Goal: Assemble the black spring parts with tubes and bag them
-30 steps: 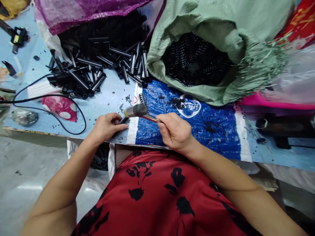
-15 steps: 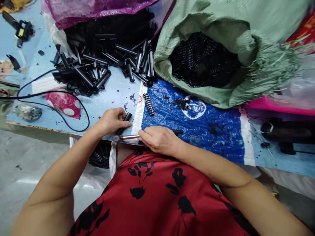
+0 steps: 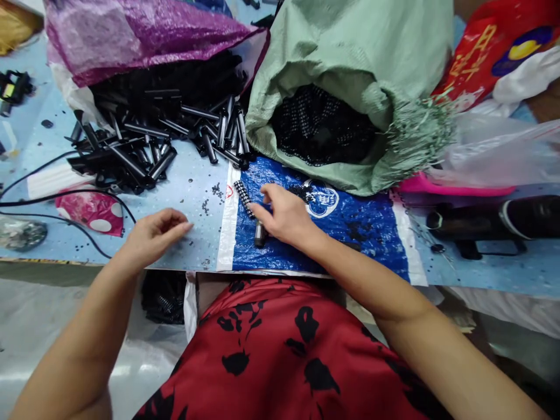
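Note:
My left hand (image 3: 155, 236) hovers over the light blue tabletop with its fingers loosely apart, holding nothing. Over the blue plastic sheet, my right hand (image 3: 284, 216) reaches left with thumb and forefinger spread. Its fingertips are right beside a short black tube with rows of pale squares (image 3: 243, 198); I cannot tell whether they touch it. Under this hand lies a hammer, its metal head (image 3: 259, 234) showing below the thumb and most of the handle hidden by the hand and forearm.
A green woven sack (image 3: 350, 46) gapes open with dark gridded pieces inside. Black tubes (image 3: 144, 157) spill from a purple bag (image 3: 144, 41). A cable (image 3: 79, 201), a pink dotted pouch (image 3: 90, 211) and a black tool (image 3: 494, 224) lie around. Tiny black rings (image 3: 214, 192) are scattered.
The right hand has released the hammer onto the blue sheet and moved up to the gridded tube. The left hand has let go of a black tube, which is out of sight, and opened.

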Available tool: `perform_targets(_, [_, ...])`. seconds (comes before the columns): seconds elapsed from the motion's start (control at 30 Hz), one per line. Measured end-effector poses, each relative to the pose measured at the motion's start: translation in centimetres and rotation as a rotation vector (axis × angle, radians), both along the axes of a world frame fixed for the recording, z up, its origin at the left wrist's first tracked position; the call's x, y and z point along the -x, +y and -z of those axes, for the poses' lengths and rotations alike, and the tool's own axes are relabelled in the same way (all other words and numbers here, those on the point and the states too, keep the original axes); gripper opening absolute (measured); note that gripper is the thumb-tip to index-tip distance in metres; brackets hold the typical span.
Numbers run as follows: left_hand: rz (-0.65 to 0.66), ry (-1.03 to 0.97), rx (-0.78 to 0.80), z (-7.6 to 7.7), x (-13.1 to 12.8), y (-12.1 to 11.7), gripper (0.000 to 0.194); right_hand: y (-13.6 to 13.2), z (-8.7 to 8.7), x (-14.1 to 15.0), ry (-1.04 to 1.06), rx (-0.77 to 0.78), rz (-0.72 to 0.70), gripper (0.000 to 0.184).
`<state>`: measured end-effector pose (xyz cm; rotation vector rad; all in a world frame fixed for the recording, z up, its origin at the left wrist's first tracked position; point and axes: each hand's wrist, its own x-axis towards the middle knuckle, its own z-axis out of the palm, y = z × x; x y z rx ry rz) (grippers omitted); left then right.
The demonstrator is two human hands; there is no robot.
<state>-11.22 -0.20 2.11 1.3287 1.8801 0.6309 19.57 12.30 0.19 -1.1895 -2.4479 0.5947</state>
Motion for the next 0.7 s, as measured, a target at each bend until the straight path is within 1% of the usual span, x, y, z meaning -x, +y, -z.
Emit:
perform_targets(0.03, [-0.068,0.123,-0.073,0.1,-0.3,1.3,0.041,0.6,-0.3,2.0,-0.086,0.061,0.026,0.057])
perform_targets(0.1, [-0.170,0.395,-0.178,0.3,-0.1,3.9,0.033,1.7,-0.4,5.1,-0.238,0.118,0.036,0.054])
perform_targets(0.13, [-0.196,0.523,-0.204,0.3,0.4,5.3,0.030,2.1,-0.4,6.0,-0.282,0.119,0.033,0.050])
perform_targets(0.2, [-0.199,0.709,-0.203,0.5,1.8,7.8,0.028,2.8,0.0,6.7,-0.283,0.098,0.002,0.038])
perform_targets(0.23, [-0.188,0.763,-0.171,0.6,2.5,9.0,0.026,3.0,0.1,6.6,-0.252,0.090,-0.017,0.035])
perform_targets(0.3, [-0.154,0.811,-0.074,1.0,3.9,11.2,0.019,3.3,0.3,6.1,-0.182,0.088,-0.045,0.031])
perform_targets(0.33, [-0.134,0.815,-0.026,1.2,4.4,12.0,0.015,3.3,0.3,5.8,-0.164,0.091,-0.057,0.032])
perform_targets(0.4, [-0.113,0.808,0.020,1.6,4.9,13.1,0.011,3.2,0.1,5.7,-0.178,0.095,-0.072,0.042])
perform_targets(0.47, [-0.121,0.794,-0.017,1.6,4.7,13.3,0.013,3.0,-0.1,6.1,-0.238,0.093,-0.098,0.049])
perform_targets(0.53, [-0.158,0.762,-0.101,1.2,4.1,12.8,0.014,3.0,-0.4,6.9,-0.300,0.095,-0.104,0.044])
perform_targets(0.63, [-0.277,0.657,-0.205,0.3,2.2,10.5,0.015,3.5,-0.7,7.3,-0.294,0.146,-0.095,0.035])
perform_targets(0.7, [-0.340,0.489,-0.252,0.1,0.4,8.4,0.019,3.9,-0.8,6.5,-0.161,0.232,-0.113,0.030])
